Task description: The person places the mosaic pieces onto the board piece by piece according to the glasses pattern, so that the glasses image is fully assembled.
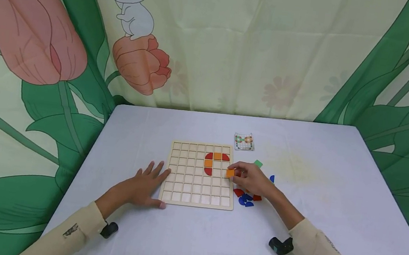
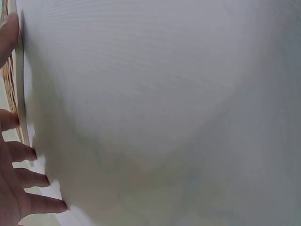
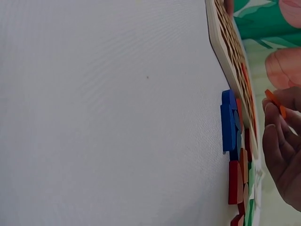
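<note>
Head cam: fwd & down from above near side, farthest back; gets table (image 1: 189,246), board (image 1: 181,185), both hands, backdrop (image 1: 229,53). L wrist cam (image 1: 109,230): close, low over cloth, pic sideways; L hand (image 1: 144,187) + board edge at L margin. R wrist cam (image 1: 281,245): likewise low, sideways; R hand (image 1: 250,178), orange pc (image 1: 230,173), board at R margin, all shared w/ head.

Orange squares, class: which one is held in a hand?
The held square, pinched in the right hand near the right edge of the board. The upper square and the lower square lie on the board, untouched.
</note>
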